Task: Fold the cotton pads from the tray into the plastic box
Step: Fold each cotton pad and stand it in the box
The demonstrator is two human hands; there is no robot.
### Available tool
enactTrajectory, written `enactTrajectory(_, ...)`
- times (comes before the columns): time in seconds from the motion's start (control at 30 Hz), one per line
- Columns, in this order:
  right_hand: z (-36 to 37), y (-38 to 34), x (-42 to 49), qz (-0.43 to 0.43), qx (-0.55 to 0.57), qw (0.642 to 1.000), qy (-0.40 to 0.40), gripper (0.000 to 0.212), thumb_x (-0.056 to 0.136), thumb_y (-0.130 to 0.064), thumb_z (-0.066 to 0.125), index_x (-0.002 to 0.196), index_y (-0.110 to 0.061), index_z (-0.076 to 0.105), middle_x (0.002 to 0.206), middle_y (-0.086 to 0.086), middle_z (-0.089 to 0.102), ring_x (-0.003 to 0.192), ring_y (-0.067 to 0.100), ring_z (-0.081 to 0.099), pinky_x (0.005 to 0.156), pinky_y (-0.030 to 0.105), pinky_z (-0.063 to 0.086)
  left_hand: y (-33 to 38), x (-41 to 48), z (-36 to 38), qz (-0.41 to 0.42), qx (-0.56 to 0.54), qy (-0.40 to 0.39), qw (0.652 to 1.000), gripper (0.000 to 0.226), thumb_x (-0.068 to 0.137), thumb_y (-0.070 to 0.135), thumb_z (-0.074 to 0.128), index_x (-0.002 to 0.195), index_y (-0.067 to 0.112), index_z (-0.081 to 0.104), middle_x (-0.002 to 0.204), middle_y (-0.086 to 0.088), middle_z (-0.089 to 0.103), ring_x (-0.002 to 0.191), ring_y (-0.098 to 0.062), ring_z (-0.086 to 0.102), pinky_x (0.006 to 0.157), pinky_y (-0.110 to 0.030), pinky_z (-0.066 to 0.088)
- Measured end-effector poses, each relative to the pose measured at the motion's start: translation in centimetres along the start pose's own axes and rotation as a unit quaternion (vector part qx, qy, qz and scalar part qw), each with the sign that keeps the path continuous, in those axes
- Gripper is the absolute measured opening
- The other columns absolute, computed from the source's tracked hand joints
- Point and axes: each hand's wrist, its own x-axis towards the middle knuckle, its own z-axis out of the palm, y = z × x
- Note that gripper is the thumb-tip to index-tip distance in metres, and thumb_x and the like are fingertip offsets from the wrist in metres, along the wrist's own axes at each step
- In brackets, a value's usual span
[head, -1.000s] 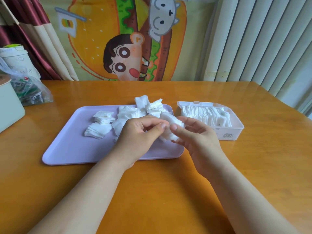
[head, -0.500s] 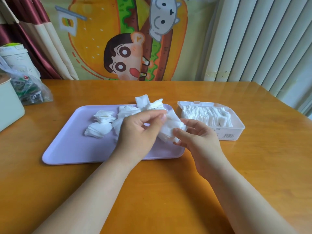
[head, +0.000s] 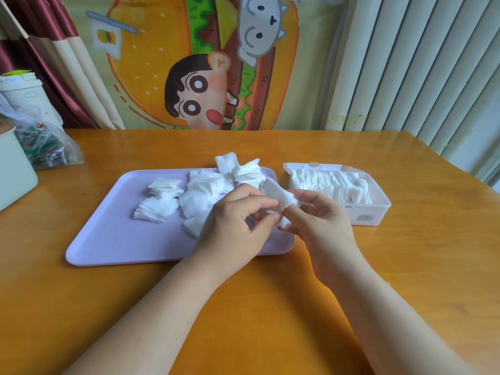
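Observation:
A lilac tray [head: 108, 234] lies on the wooden table with several loose piles of white cotton pads [head: 157, 208]. To its right stands a clear plastic box [head: 378, 209] holding a row of folded pads [head: 330, 185], its lid tipped back. Over the tray's right front corner, my left hand [head: 232, 226] and my right hand [head: 322, 220] both pinch one white cotton pad [head: 276, 194] between thumbs and fingers. The pad is bent over my right fingertips, and its lower part is hidden by my fingers.
A pale green container [head: 13, 174] and a clear plastic bag [head: 46, 147] of green packets sit at the table's left edge, with a white tub [head: 24, 96] behind. A cartoon cloth and curtains hang beyond the table's far edge.
Both hands have kept hold of the pad and worked it between the fingers. The pad now sticks up higher and wraps over my right fingertips; my right fingers have curled around it.

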Motion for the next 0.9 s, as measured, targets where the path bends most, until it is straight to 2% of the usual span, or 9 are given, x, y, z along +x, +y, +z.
enactTrajectory(0.13,0.0,0.0,0.0,-0.008,-0.018,1.000,0.010,0.027,0.089,-0.002,0.074,0.106,-0.023,0.075,0.089,0.023,0.074,0.068,0.018,0.065,0.078,0.038,0.056,0.1,0.1,-0.1,-0.030,-0.039,0.010,0.999,0.009,0.087,0.002,0.080,0.088,0.011,0.080,0.092,0.005,0.070,0.076,-0.008,0.065,0.066,-0.008,0.042)
enactTrajectory(0.2,0.0,0.1,0.0,-0.018,-0.025,0.999,0.025,0.021,0.091,-0.008,0.078,0.105,-0.023,0.075,0.090,0.022,0.075,0.072,0.020,0.066,0.080,0.043,0.057,0.4,0.3,-0.6,-0.091,-0.081,0.033,0.992,0.011,0.091,0.002,0.075,0.088,0.011,0.077,0.086,0.003,0.074,0.071,-0.011,0.069,0.065,-0.014,0.049)
enactTrajectory(0.27,0.0,0.3,0.1,-0.027,-0.034,0.998,0.037,0.018,0.092,-0.012,0.079,0.105,-0.024,0.076,0.091,0.018,0.077,0.075,0.022,0.069,0.085,0.051,0.061,0.8,0.7,-1.0,-0.172,-0.127,0.080,0.974,0.009,0.098,0.005,0.068,0.092,0.011,0.071,0.079,-0.003,0.075,0.062,-0.007,0.072,0.058,-0.017,0.051)
enactTrajectory(0.33,0.1,0.4,0.2,-0.031,-0.043,0.998,0.044,0.017,0.093,-0.012,0.079,0.104,-0.024,0.075,0.090,0.016,0.077,0.074,0.020,0.070,0.088,0.055,0.060,1.0,1.0,-1.3,-0.202,-0.165,0.139,0.955,0.007,0.102,0.009,0.063,0.095,0.010,0.065,0.085,-0.009,0.076,0.071,-0.012,0.077,0.058,-0.022,0.057)
enactTrajectory(0.47,0.2,0.4,0.1,-0.037,-0.050,0.997,0.038,0.017,0.093,-0.013,0.080,0.104,-0.025,0.075,0.090,0.017,0.077,0.072,0.019,0.069,0.087,0.054,0.061,0.5,0.6,-0.5,-0.165,-0.154,0.132,0.965,0.007,0.100,0.013,0.069,0.098,0.018,0.075,0.090,0.003,0.080,0.088,-0.014,0.078,0.080,-0.034,0.063)
enactTrajectory(0.6,0.1,0.3,-0.1,-0.041,-0.036,0.998,0.027,0.016,0.092,-0.015,0.082,0.101,-0.026,0.075,0.078,0.014,0.068,0.074,0.021,0.063,0.075,0.042,0.057,0.7,-0.5,0.6,-0.113,-0.088,0.067,0.987,0.013,0.092,0.017,0.079,0.104,0.020,0.083,0.099,0.019,0.079,0.099,0.002,0.073,0.088,-0.018,0.057)
enactTrajectory(0.7,0.0,0.4,0.1,-0.042,-0.034,0.998,0.031,0.015,0.092,-0.015,0.082,0.100,-0.026,0.075,0.076,0.011,0.063,0.072,0.019,0.062,0.077,0.043,0.057,0.5,-0.6,0.8,-0.053,-0.043,0.059,0.996,0.018,0.090,0.014,0.081,0.108,0.017,0.083,0.108,0.010,0.080,0.104,0.004,0.071,0.091,-0.015,0.055)
enactTrajectory(0.8,0.0,0.5,0.1,-0.048,-0.035,0.998,0.032,0.015,0.093,-0.013,0.079,0.099,-0.026,0.075,0.082,0.026,0.068,0.072,0.017,0.065,0.080,0.047,0.061,0.5,-0.5,0.8,0.012,0.009,0.070,0.997,0.017,0.088,0.007,0.081,0.105,0.013,0.084,0.106,0.006,0.080,0.103,0.000,0.072,0.092,-0.015,0.054)
enactTrajectory(0.9,-0.1,0.4,0.0,-0.053,-0.035,0.998,0.028,0.016,0.095,-0.011,0.077,0.100,-0.026,0.074,0.091,0.027,0.072,0.072,0.016,0.068,0.079,0.042,0.062,0.4,-0.5,0.8,0.048,0.031,0.070,0.996,0.015,0.087,0.005,0.081,0.102,0.010,0.084,0.104,0.003,0.081,0.099,-0.004,0.073,0.091,-0.015,0.055)
